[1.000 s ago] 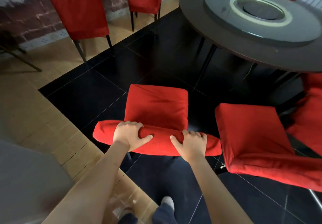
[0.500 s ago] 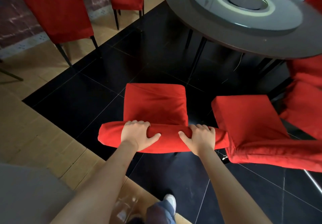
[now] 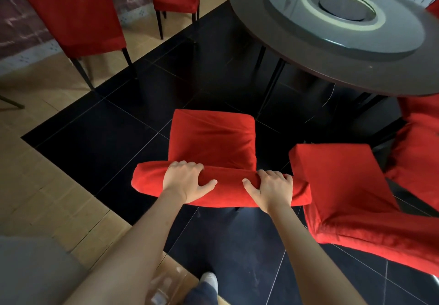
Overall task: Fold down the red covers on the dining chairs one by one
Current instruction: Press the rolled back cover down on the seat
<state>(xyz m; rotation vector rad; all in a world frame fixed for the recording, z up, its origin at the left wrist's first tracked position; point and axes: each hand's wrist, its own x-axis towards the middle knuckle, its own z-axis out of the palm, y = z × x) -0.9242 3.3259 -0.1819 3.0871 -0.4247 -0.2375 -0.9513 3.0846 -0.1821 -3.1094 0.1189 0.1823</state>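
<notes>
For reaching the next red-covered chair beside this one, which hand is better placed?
Probably the right hand: it grips the rolled cover at the end nearest the neighbouring chair. The left hand grips the roll farther from it.

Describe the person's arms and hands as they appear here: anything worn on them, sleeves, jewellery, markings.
Both forearms are bare as far up as the frame shows; no sleeve edge is in view. The left hand and the right hand wear no gloves, and no rings, watch or wristband can be seen. No markings show. Below, dark trouser legs and a light shoe are visible.
</notes>
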